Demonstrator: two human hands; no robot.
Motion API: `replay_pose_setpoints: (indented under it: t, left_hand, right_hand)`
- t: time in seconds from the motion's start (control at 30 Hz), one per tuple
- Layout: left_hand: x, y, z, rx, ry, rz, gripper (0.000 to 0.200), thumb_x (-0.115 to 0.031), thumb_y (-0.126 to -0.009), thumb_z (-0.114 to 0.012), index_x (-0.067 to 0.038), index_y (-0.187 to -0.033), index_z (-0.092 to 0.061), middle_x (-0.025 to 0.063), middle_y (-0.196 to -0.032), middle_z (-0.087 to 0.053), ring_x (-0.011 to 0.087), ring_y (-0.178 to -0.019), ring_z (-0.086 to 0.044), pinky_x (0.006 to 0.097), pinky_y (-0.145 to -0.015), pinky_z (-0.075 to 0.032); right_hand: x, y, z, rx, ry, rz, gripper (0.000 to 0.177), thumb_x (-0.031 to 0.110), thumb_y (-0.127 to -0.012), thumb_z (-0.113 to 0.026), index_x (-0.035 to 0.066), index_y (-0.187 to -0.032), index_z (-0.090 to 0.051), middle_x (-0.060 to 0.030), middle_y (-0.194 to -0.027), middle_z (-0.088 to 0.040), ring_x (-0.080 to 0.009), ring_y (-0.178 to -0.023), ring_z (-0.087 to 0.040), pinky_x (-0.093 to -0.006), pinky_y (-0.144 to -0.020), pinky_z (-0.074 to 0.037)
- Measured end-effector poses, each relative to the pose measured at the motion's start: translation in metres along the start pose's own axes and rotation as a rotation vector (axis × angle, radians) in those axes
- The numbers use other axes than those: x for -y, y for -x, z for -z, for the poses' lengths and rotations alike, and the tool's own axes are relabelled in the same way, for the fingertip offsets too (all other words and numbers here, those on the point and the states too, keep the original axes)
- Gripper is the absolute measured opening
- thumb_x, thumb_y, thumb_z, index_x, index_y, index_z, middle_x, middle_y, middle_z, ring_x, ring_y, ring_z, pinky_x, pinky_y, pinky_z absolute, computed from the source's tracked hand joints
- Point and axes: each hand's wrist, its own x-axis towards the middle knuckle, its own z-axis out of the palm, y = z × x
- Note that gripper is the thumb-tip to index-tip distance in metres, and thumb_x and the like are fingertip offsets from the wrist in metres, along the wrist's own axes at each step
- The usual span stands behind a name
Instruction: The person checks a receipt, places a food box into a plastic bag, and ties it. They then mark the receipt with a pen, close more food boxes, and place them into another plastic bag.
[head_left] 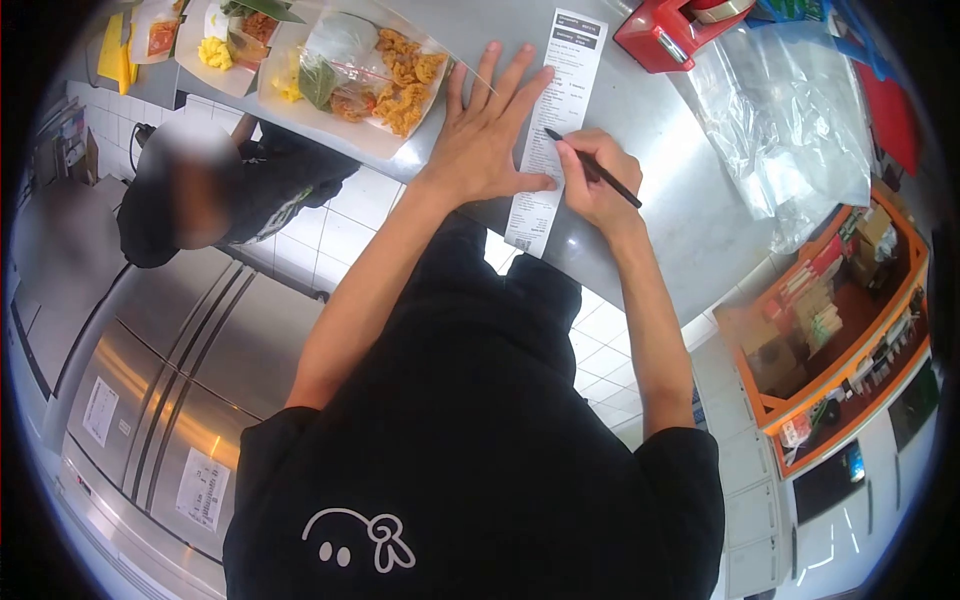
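A long printed receipt (570, 75) lies on the steel counter (680, 150), its lower end reaching the counter's near edge. My left hand (485, 135) is spread flat with the fingers apart, its thumb and a fingertip on the receipt's left side. Between the fingers of my right hand (605, 180) is a black pen (612, 182), its tip at the middle of the receipt. Just left of my left hand stands an open paper box of food (400, 75) with fried pieces, a leaf and something wrapped in clear plastic.
More food boxes (215, 50) line the counter's back left. A red tape dispenser (660, 35) and clear plastic bags (785, 110) lie to the right. Another person (190, 190) is at the left, near steel refrigerator doors (190, 350). An orange shelf (830, 320) stands at right.
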Motion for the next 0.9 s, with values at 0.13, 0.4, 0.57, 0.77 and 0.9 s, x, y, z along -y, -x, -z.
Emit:
replay_pose_setpoints:
  t: [0.13, 0.4, 0.57, 0.77, 0.9]
  left_hand:
    - [-0.001, -0.001, 0.003, 0.021, -0.004, 0.012, 0.121, -0.053, -0.058, -0.087, -0.017, -0.157, -0.026, 0.0101, -0.167, -0.012, 0.0374, -0.154, -0.001, 0.0615, -0.12, -0.001]
    - [0.005, 0.0, 0.002, 0.012, 0.026, -0.032, 0.123, -0.055, -0.059, -0.086, -0.013, -0.158, -0.024, 0.0149, -0.167, -0.007, 0.0441, -0.153, 0.002, 0.0701, -0.116, -0.005]
    - [0.003, 0.003, 0.007, 0.001, 0.042, -0.043, 0.117, -0.055, -0.067, -0.083, -0.013, -0.158, -0.023, 0.0167, -0.166, -0.01, 0.0439, -0.152, 0.001, 0.067, -0.118, -0.007]
    - [-0.031, 0.055, 0.071, -0.064, 0.457, 0.207, 0.042, -0.015, -0.083, -0.078, -0.003, -0.122, -0.067, 0.0157, -0.104, -0.073, 0.0274, -0.095, -0.072, 0.0339, -0.083, -0.055]
    - [0.027, 0.092, 0.102, -0.777, 0.589, 0.601, 0.015, -0.012, -0.097, -0.065, 0.0, -0.091, -0.058, 0.0016, -0.066, -0.057, 0.0076, -0.056, -0.053, 0.0229, -0.048, -0.04]
  right_hand:
    - [-0.007, -0.007, 0.001, -0.193, -0.046, -0.172, 0.005, 0.006, -0.091, -0.071, 0.005, -0.09, -0.066, -0.004, -0.08, -0.07, -0.0054, -0.061, -0.059, -0.0227, -0.053, -0.047]
    - [-0.009, 0.009, -0.001, -0.134, -0.012, -0.201, 0.005, 0.003, -0.089, -0.069, 0.003, -0.093, -0.065, -0.0125, -0.083, -0.07, -0.0177, -0.064, -0.066, -0.0275, -0.059, -0.052]
    - [0.003, 0.003, -0.002, -0.028, 0.212, 0.062, 0.018, 0.0, -0.085, -0.067, 0.007, -0.102, -0.066, -0.0114, -0.099, -0.073, -0.0266, -0.079, -0.072, -0.0348, -0.066, -0.056]
    - [0.009, 0.002, -0.006, -0.056, 0.331, 0.043, 0.038, 0.001, -0.078, -0.065, 0.017, -0.112, -0.066, -0.0039, -0.106, -0.073, -0.0234, -0.075, -0.069, -0.0345, -0.064, -0.055]
    - [0.003, 0.005, -0.002, -0.065, 0.258, -0.018, 0.04, -0.003, -0.078, -0.062, 0.014, -0.114, -0.065, -0.0028, -0.097, -0.073, -0.0172, -0.059, -0.062, -0.0304, -0.054, -0.05]
